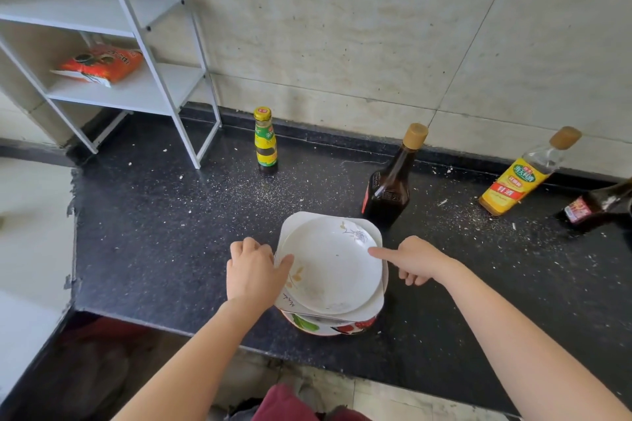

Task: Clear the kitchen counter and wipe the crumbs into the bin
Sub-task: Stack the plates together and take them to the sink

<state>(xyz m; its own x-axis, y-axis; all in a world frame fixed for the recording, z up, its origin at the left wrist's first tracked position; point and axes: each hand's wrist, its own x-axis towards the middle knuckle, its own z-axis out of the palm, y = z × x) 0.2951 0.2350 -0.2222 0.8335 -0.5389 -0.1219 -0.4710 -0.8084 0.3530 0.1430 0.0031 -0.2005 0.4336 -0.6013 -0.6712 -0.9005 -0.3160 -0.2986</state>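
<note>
Plates: stack (333, 270) stood at six o'clock, near the counter (154, 232) edge.
Grip: left hand (254, 272) and right hand (415, 261) clasped its rims.
Outstanding: bottles, crumbs (260, 193) at twelve o'clock, unwiped.

The counter (154, 232) looks like polished black speckled stone, dusted with crumbs (260, 191). The plates (331, 267) are glossy glazed ceramic. The dark bottle (390, 188) is shiny brown glass. The rack (143, 44) is matt white-painted metal; the wall tiles (342, 27) are dull.
</note>
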